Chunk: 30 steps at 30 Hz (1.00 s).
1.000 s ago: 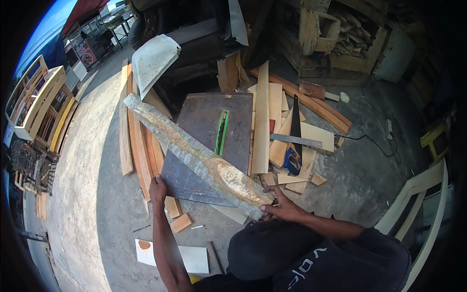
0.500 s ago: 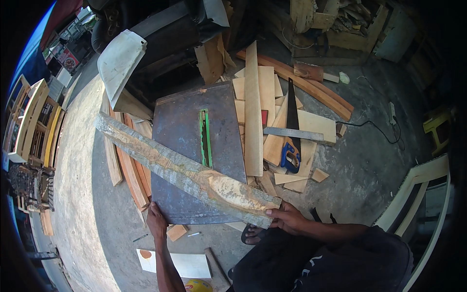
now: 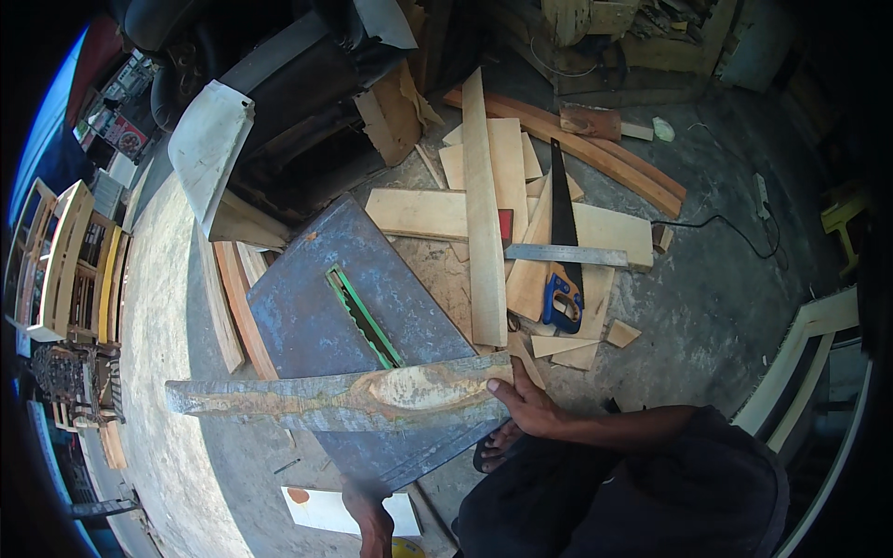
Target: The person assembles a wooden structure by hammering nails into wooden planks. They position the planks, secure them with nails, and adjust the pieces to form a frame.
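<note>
A rough plank (image 3: 307, 398) with grey bark lies sideways across the near part of a dark metal saw table (image 3: 288, 288). My right hand (image 3: 532, 402) grips the plank's right end, thumb on top. The table has a green-edged slot (image 3: 365, 316), with a toothed dark edge showing inside it. At the table's near corner is my left hand (image 3: 367, 511), its fingers smeared by motion; whether it grips the edge is unclear. The plank's left end sticks out past the table.
Right of the table, pale boards (image 3: 486, 223) are piled with a handsaw (image 3: 562, 242) and a steel ruler (image 3: 567, 255). Reddish beams (image 3: 605, 158) lie behind. A white board (image 3: 316, 510) is on the floor near my left hand. A wooden frame (image 3: 791, 363) stands at right.
The saw table has turned counter-clockwise, its near edge swinging right. The plank has gone from slanting to nearly level across the view. My left hand has moved right and nearer.
</note>
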Motion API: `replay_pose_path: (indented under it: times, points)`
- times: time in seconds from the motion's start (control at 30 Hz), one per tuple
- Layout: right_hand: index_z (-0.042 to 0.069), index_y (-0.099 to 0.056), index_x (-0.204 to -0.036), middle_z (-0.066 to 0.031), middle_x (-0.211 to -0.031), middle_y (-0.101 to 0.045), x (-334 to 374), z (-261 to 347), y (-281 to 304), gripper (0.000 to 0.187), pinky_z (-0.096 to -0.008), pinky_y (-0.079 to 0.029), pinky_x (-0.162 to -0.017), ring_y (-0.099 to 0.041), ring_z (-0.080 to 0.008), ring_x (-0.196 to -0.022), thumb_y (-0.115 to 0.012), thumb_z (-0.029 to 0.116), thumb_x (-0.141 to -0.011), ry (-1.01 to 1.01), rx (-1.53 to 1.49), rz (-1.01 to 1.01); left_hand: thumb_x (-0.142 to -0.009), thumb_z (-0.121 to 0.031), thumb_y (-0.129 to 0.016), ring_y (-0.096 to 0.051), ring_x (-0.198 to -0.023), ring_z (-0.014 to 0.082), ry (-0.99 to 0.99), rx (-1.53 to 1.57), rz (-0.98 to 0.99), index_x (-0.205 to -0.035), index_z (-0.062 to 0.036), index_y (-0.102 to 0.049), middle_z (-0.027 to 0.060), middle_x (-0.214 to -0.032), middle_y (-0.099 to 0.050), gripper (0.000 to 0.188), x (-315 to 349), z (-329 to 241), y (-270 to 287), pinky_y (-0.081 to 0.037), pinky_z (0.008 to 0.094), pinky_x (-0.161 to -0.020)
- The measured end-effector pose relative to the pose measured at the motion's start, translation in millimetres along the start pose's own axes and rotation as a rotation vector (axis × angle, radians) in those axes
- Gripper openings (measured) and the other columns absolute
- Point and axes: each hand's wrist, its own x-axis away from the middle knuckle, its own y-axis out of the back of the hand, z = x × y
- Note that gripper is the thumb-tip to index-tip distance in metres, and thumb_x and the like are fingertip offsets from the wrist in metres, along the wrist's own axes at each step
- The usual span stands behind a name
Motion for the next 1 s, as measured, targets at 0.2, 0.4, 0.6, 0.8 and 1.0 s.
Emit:
replay_pose_path:
  times: [0.2, 0.4, 0.6, 0.8, 1.0]
  points:
    - [0.004, -0.004, -0.159, -0.0328, -0.146, -0.041, -29.2, 32.6, -1.8, 0.072, -0.0360, -0.068, -0.056, -0.071, -0.0415, -0.095, -0.044, 0.037, -0.109, 0.162, 0.149, 0.027, -0.111, -0.054, -0.029, -0.062, -0.108, 0.0310, -0.041, 0.021, -0.015, -0.136, 0.0102, -0.049, 0.0218, -0.128, -0.060, 0.072, -11.2, -14.8, -19.5, -0.054, 0.0421, -0.091]
    - [-0.008, -0.020, -0.153, -0.0355, -0.147, -0.038, -84.7, 96.8, 13.7, 0.077, -0.0406, -0.065, -0.065, -0.062, -0.0434, -0.115, -0.047, 0.046, -0.106, 0.163, 0.391, 0.068, -0.110, -0.052, -0.035, -0.058, -0.081, 0.0202, -0.059, 0.048, 0.099, -0.106, -0.0024, -0.058, 0.0074, -0.093, -0.060, 0.055, -30.6, -46.1, -31.6, -0.051, 0.0379, -0.076]
    - [-0.014, -0.050, -0.131, -0.0329, -0.139, -0.045, -48.7, 88.7, -5.7, 0.069, -0.0467, -0.050, -0.099, -0.060, -0.0442, -0.113, -0.064, 0.046, -0.099, 1.061, 0.894, -0.309, -0.100, -0.070, -0.045, -0.044, -0.140, 0.0325, -0.059, 0.272, -0.053, -0.157, 0.0048, -0.020, 0.0250, -0.150, -0.044, 0.098, -50.1, -86.5, 3.2, -0.032, 0.0493, -0.118]
    - [-0.004, -0.068, -0.119, -0.0228, -0.100, -0.072, 12.4, 51.4, 16.0, 0.044, -0.0438, -0.058, -0.081, -0.072, -0.0370, -0.090, -0.067, 0.036, -0.099, 0.534, 0.717, 0.500, -0.093, -0.066, -0.063, -0.035, -0.141, 0.0370, 0.120, 0.547, -0.247, -0.160, 0.0026, -0.009, 0.0227, -0.159, -0.024, 0.110, -97.5, -87.9, 39.5, -0.037, 0.0549, -0.113]
    - [-0.001, -0.057, -0.137, -0.0248, -0.126, -0.064, -58.9, 41.7, 171.9, 0.047, -0.0428, -0.055, -0.094, -0.065, -0.0370, -0.118, -0.069, 0.011, -0.093, 0.730, 1.033, -0.613, -0.095, -0.071, -0.055, -0.028, -0.149, 0.0397, 0.383, 0.555, -0.258, -0.163, -0.0065, -0.012, 0.0176, -0.164, -0.021, 0.103, -113.3, -43.6, 47.1, -0.035, 0.0586, -0.115]
